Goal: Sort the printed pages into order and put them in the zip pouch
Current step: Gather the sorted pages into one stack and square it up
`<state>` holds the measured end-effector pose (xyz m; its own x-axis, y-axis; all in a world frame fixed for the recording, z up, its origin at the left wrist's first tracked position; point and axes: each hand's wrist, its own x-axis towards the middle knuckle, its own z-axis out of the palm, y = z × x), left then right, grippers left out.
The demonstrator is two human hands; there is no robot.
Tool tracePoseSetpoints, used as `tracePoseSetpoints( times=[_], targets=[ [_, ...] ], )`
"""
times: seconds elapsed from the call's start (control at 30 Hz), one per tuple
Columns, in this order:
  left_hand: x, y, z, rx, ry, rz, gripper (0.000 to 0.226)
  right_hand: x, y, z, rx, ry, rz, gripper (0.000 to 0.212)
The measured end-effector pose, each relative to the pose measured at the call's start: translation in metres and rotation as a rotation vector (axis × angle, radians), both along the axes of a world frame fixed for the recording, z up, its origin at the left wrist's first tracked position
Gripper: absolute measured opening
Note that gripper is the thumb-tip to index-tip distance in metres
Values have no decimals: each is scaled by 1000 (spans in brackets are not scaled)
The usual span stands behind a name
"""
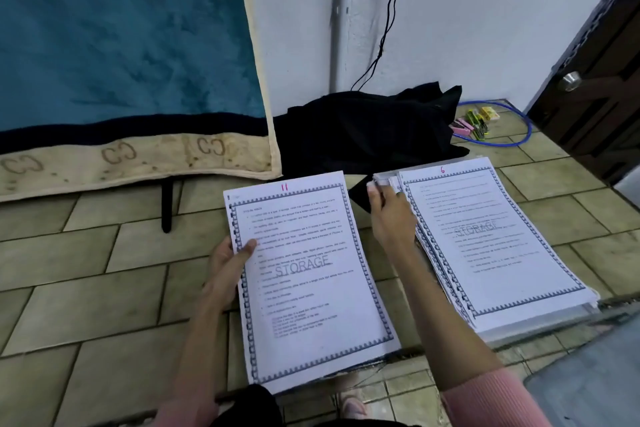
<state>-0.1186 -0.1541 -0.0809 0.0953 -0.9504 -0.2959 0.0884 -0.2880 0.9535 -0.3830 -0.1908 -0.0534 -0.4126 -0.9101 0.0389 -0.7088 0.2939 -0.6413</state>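
My left hand (227, 270) grips the left edge of a printed page (311, 281) marked 11 in red, with the word STORAGE across it, held above the tiled floor. To its right lies a stack of printed pages (495, 246) topped by a page marked 6. My right hand (391, 215) pinches the upper left corner of that stack, with its fingers among the fanned page edges. A clear plastic sheet, possibly the zip pouch (540, 319), shows under the stack's lower edge.
A black cloth (367, 128) lies on the floor behind the pages. A blue and red blanket (121, 55) hangs at the left. A blue cable and small coloured boxes (478, 121) sit near a dark door (595, 87). A grey surface (595, 371) fills the lower right.
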Motion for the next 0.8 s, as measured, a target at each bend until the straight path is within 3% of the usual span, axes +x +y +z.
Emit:
tracePoseSetpoints(
  times=[0.13, 0.23, 0.3, 0.37, 0.4, 0.43, 0.5, 0.57, 0.67, 0.8],
  targets=[
    [7, -1, 12, 7, -33, 41, 11, 12, 20, -26, 156, 362, 156, 50],
    [9, 2, 32, -17, -42, 39, 13, 15, 24, -21, 130, 433, 178, 54],
    [8, 2, 53, -53, -51, 22, 12, 15, 24, -6, 13, 124, 144, 57],
    [-2, -1, 78, -110, -58, 12, 12, 9, 29, 22, -44, -601, 170, 62],
    [-11, -4, 90, -135, -62, 14, 12, 1, 32, 35, -17, -866, 211, 63],
    [-23, -7, 100, -155, -55, 20, 13, -11, 34, 47, -7, -975, 283, 61],
    [-54, -16, 116, -197, -3, 33, 18, -38, 41, 67, -77, -854, 371, 36],
    [-94, -24, 123, -217, 38, 30, 23, -72, 45, 81, -152, -703, 305, 13],
    [-167, -35, 110, -173, 87, -60, 28, -136, 45, 86, -188, -502, 141, 15],
    [-253, -39, 74, -111, 57, -220, 35, -201, 49, 78, -67, -179, -46, 28]
  ],
)
